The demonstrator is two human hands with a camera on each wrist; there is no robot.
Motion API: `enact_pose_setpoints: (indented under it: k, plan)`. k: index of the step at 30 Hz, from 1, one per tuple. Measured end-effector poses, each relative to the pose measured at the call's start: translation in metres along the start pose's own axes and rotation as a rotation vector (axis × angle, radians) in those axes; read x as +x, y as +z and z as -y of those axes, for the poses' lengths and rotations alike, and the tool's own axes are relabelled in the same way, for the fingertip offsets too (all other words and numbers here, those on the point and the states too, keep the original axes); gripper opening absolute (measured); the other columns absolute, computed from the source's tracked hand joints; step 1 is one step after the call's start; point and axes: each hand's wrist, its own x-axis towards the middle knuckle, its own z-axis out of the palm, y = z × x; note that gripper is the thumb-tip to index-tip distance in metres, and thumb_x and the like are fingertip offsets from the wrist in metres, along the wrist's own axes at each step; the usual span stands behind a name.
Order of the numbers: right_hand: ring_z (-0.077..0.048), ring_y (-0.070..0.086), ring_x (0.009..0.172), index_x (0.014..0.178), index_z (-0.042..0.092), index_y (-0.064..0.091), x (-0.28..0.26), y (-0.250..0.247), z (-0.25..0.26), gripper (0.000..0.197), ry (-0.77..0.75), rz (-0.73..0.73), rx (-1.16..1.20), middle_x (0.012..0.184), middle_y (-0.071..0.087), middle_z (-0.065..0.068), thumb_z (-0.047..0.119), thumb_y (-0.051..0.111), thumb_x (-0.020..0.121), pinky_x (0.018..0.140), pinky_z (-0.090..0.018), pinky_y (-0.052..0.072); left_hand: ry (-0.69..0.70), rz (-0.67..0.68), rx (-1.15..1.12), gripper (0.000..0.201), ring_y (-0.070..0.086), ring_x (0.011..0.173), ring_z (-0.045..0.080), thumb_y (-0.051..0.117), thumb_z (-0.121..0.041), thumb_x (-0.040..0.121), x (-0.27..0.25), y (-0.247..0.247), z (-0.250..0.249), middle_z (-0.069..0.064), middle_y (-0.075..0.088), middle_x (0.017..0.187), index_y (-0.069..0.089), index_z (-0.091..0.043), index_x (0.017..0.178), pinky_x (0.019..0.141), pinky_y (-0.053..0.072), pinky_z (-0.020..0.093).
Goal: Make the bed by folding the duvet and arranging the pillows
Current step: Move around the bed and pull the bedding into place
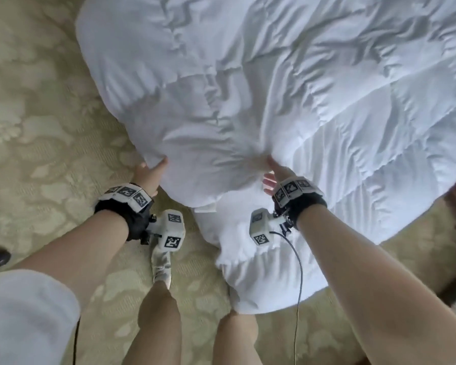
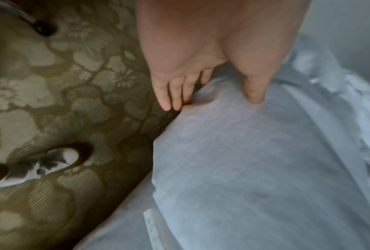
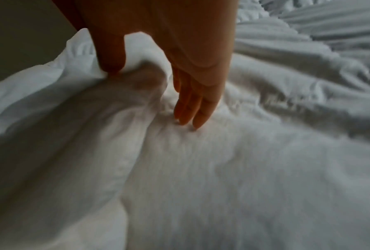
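White quilted duvet [image 1: 287,106] lies rumpled across the bed, one folded end raised between both hands over the floral carpet [image 1: 37,114]. Left hand [image 2: 201,64] holds its edge, thumb on top, fingers straight beneath; right hand [image 3: 179,59] pinches a fold, fingers extended.

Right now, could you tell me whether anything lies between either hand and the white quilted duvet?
Nothing visible does. The left hand already pinches a fold of the white quilted duvet, thumb on top and fingers underneath. The right hand pinches the same fold from its other side. Both touch the fabric directly.
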Motion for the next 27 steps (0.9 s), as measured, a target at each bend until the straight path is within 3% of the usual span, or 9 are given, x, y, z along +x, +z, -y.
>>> enact_pose_setpoints:
  k: [3,4,7,9,12,17,20,23,27]
  plan:
    - [-0.027,0.058,0.108,0.116,0.017,0.058,0.005,0.026,0.002,0.064,0.003,-0.028,0.01,0.121,0.061,-0.006,0.059,0.067,0.07,0.101,-0.046,0.043,-0.052,0.051,-0.019,0.113,0.051,0.12,0.029,0.069,-0.072,0.053,0.022,-0.005,0.002,0.005,0.052,0.12,0.034,-0.01,0.14,0.087,0.04,0.039]
    - [-0.028,0.06,0.107,0.103,0.02,0.063,0.003,0.033,0.006,0.05,-0.001,-0.042,0.031,0.116,0.064,-0.007,0.056,0.069,0.068,0.1,-0.047,0.044,-0.066,0.078,-0.036,0.11,0.051,0.121,0.029,0.072,-0.07,0.054,0.023,-0.007,0.0,0.005,0.053,0.128,0.036,-0.011,0.139,0.09,0.043,0.04]
    - [-0.029,0.065,0.099,0.083,0.018,0.064,-0.016,0.041,0.031,0.026,-0.065,-0.097,0.151,0.103,0.07,-0.009,0.042,0.07,0.074,0.097,-0.044,0.048,-0.08,0.123,-0.103,0.061,0.05,0.124,0.027,0.065,-0.036,0.084,0.017,-0.013,-0.016,0.009,0.05,0.138,0.043,-0.011,0.135,0.103,0.041,0.042]
    - [-0.027,0.067,0.094,0.087,0.012,0.063,-0.054,0.042,0.064,0.021,-0.128,-0.096,0.226,0.098,0.071,-0.009,0.031,0.069,0.08,0.093,-0.042,0.051,0.0,0.194,-0.083,0.024,0.056,0.109,0.022,0.05,-0.018,0.094,0.002,-0.025,-0.04,0.007,0.058,0.121,0.053,-0.012,0.118,0.108,0.035,0.042]
    - [-0.024,0.065,0.093,0.09,0.008,0.059,-0.098,0.041,0.121,0.009,-0.239,-0.112,0.335,0.097,0.067,-0.01,0.016,0.062,0.088,0.089,-0.039,0.054,0.168,0.079,-0.071,0.02,0.05,0.067,0.01,0.047,-0.016,0.094,-0.018,-0.051,-0.093,-0.002,0.051,0.077,0.047,-0.021,0.075,0.085,0.047,0.034]
    - [-0.024,0.059,0.076,0.075,0.003,0.053,-0.172,0.07,0.165,0.016,-0.358,-0.07,0.446,0.073,0.057,-0.012,0.003,0.054,0.091,0.083,-0.04,0.052,0.355,-0.017,-0.132,0.019,0.05,0.054,0.013,0.06,-0.021,0.086,-0.071,-0.108,-0.158,0.001,0.052,0.061,0.051,-0.018,0.069,0.057,0.037,0.026]
    - [-0.021,0.056,0.068,0.081,0.002,0.054,-0.192,0.085,0.149,0.011,-0.375,-0.021,0.416,0.078,0.059,-0.013,0.005,0.054,0.092,0.074,-0.036,0.053,0.38,-0.014,-0.09,0.022,0.049,0.058,0.019,0.061,-0.022,0.085,-0.081,-0.139,-0.149,0.007,0.051,0.068,0.049,-0.016,0.068,0.056,0.036,0.028]
    - [-0.028,0.06,0.081,0.108,-0.002,0.056,-0.178,0.08,0.11,0.025,-0.307,-0.096,0.203,0.103,0.062,-0.02,0.014,0.061,0.088,0.084,-0.042,0.054,0.273,0.073,-0.007,0.022,0.049,0.063,0.022,0.06,-0.019,0.087,-0.076,-0.144,-0.104,0.012,0.051,0.078,0.048,-0.016,0.068,0.057,0.038,0.027]
    - [-0.027,0.057,0.089,0.124,-0.003,0.049,-0.162,0.045,0.042,0.047,-0.145,-0.22,-0.196,0.117,0.06,-0.017,0.024,0.061,0.088,0.083,-0.038,0.049,0.208,0.157,0.185,0.031,0.047,0.035,0.009,0.057,-0.007,0.09,-0.08,-0.104,-0.039,-0.003,0.048,0.033,0.048,-0.009,0.06,0.036,0.037,0.015]
